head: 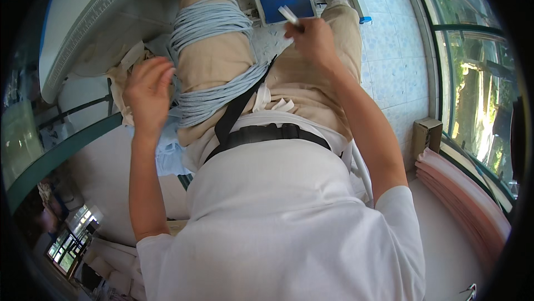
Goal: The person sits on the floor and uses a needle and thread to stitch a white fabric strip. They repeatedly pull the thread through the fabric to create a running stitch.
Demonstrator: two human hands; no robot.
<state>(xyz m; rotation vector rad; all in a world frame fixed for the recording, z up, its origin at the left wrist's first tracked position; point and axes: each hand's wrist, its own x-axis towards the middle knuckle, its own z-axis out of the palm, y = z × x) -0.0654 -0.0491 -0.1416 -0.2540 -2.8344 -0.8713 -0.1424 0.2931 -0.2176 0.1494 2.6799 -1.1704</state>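
Observation:
My right hand (312, 42) is raised over my right thigh, its fingers closed on a small light-coloured tool (288, 14) with a dark part at the fingers; blur hides its exact kind. My left hand (150, 88) hangs in the air beside my left thigh, fingers partly bent, and I see nothing in it. Bundles of thin light-blue cord or fabric strips (210, 19) lie across my left thigh, in beige trousers. A black strap (242, 107) runs from my waist belt across my lap. Beyond my right hand, on the floor, is a blue panel with a white frame (285, 2).
A white table edge with a printed ruler scale (89, 21) curves at the upper left. Light-blue cloth (169, 150) lies left of my hip. At the right are a window, a cardboard box (427, 134) and a stack of pink fabric (463, 192). A white chair frame (362, 167) shows beside me.

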